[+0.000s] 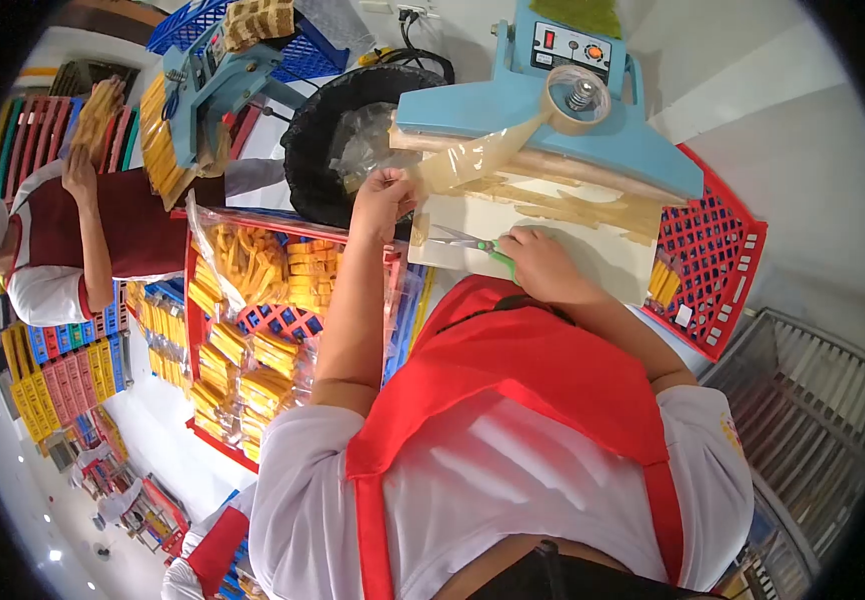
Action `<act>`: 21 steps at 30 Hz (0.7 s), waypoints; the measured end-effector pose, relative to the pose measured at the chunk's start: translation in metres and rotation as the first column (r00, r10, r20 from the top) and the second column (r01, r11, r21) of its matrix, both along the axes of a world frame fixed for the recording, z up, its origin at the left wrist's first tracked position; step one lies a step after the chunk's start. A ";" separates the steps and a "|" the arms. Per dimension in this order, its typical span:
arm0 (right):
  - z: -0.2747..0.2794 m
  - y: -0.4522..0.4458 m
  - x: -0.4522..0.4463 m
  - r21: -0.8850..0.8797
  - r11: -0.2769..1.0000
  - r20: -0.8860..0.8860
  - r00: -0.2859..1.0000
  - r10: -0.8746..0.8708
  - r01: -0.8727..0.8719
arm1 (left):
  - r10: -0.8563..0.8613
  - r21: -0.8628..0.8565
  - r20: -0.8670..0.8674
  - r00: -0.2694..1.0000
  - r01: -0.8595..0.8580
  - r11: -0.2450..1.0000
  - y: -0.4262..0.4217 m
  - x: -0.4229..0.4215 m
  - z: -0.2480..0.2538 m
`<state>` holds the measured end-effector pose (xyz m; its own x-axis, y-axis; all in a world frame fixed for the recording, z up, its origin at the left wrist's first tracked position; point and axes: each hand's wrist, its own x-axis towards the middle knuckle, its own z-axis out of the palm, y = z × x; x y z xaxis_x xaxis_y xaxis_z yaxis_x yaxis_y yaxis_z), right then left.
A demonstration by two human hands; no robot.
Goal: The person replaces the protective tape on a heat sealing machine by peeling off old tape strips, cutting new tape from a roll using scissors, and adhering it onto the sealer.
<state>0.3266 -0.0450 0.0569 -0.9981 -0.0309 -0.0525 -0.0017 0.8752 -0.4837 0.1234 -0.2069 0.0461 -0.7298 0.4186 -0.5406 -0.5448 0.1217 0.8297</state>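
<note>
My left hand (386, 203) pinches the free end of a strip of brown packing tape (480, 158). The strip runs up to a tape roll (590, 92) resting against the front of a blue heat sealer (553, 90). My right hand (545, 264) is closed around the green handles of a pair of scissors (475, 241). Their metal blades point left toward my left wrist, below the strip and apart from it. Beneath both hands is the sealer's white work plate (593, 262), with wrinkled brown tape stuck along its far part.
A black-lined bin (305, 150) stands beside my left hand. Left of my arm, a red crate (193, 345) holds packs of yellow sticks. Another red crate (733, 250) sits right of the sealer. At far left a co-worker (103, 225) handles a pack near a second sealer (196, 110).
</note>
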 end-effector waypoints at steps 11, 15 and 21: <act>0.009 -0.010 0.005 0.044 0.999 0.041 0.999 -0.025 0.023 | 0.300 0.058 -0.071 0.951 -0.296 0.953 -0.008 0.035 0.000; 0.003 -0.008 0.006 0.045 0.998 0.165 0.985 -0.054 0.047 | 0.187 0.232 -0.056 0.981 -0.169 0.958 -0.022 0.037 -0.014; 0.000 0.030 0.006 -0.443 0.891 0.449 0.884 0.131 0.093 | 0.133 0.153 0.021 0.991 -0.134 0.979 -0.021 0.040 -0.006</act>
